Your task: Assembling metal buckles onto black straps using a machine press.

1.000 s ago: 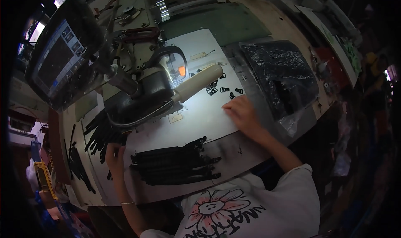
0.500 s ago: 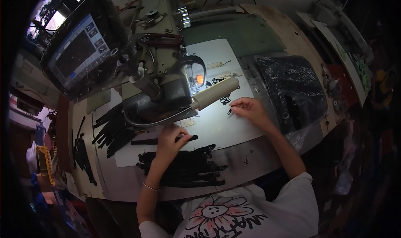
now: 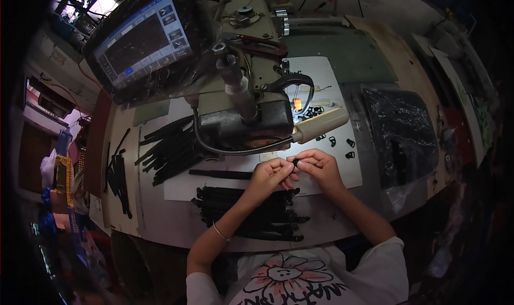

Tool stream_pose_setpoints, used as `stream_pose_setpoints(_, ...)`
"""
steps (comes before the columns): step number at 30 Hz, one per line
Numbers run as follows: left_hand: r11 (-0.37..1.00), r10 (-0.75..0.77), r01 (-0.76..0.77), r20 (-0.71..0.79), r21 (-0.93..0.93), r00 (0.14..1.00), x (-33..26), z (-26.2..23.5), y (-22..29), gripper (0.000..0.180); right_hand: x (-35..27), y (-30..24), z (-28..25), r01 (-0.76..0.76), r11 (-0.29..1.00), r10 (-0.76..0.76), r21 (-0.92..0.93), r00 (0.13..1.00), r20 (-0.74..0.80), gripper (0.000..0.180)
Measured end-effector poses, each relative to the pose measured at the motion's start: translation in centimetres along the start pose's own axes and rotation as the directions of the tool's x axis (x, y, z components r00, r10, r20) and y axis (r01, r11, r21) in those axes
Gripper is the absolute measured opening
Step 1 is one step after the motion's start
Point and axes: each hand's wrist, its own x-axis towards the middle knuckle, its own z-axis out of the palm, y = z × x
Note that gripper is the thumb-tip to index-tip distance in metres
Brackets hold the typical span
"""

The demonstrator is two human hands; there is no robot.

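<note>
Pinching blk pc (image 3: 296,162): L hand (image 3: 271,178), R hand (image 3: 321,171); tee (image 3: 342,273) lettered.

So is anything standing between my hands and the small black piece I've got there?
Nothing visible: the right hand and left hand meet at the small black piece, with no other thing between. The machine head and pale cylindrical lamp sit beyond the hands. Part of the piece is hidden.

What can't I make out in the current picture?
All in the head view:
Small black piece: exact shape, mostly covered by the right hand and left hand.
Black strip: right end, hidden by the left hand.
White sheet: part blocked by the cream cylinder.
Screen: finer lettering, too small.
</note>
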Motion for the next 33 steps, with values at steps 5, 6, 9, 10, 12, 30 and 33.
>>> stream_pose_setpoints(5,0.98,0.02,0.009,-0.147,0.198,0.989,-1.1,0.3,0.5,0.014,0.5,0.1,0.0,-0.073,0.99,0.064,0.124,0.995,0.08,0.022)
stream_pose_setpoints(6,0.928,0.072,-0.005,-0.164,0.373,0.984,-1.3,0.6,1.0,0.013,0.4,-0.3,0.3,-0.072,0.993,0.064,0.088,0.993,0.099,0.023)
stream_pose_setpoints(9,0.805,0.198,-0.054,-0.181,0.591,0.963,-2.1,0.8,0.6,0.012,-0.5,0.3,0.7,-0.03,0.982,0.055,-0.187,0.989,0.134,0.019)
stream_pose_setpoints(10,0.754,0.218,-0.063,-0.159,0.653,0.963,-2.4,0.7,0.5,0.013,-0.7,0.9,0.8,0.014,0.961,0.017,-0.277,0.994,0.11,0.015)
stream_pose_setpoints(12,0.705,0.199,-0.039,-0.145,0.708,0.969,-3.1,0.6,0.4,0.014,-0.9,0.2,0.9,-0.069,0.956,0.115,-0.286,0.982,0.149,0.015)
stream_pose_setpoints(30,0.847,-0.022,0.049,-0.058,0.529,0.998,-4.6,-1.5,0.2,0.015,-1.4,1.0,1.1,-0.253,0.952,0.293,-0.174,0.917,0.27,0.015)
stream_pose_setpoints(33,0.56,0.322,-0.086,-0.121,0.824,0.939,-3.3,-2.8,0.5,0.011,-0.9,1.0,0.8,-0.264,0.946,0.302,-0.19,0.929,0.213,0.013)
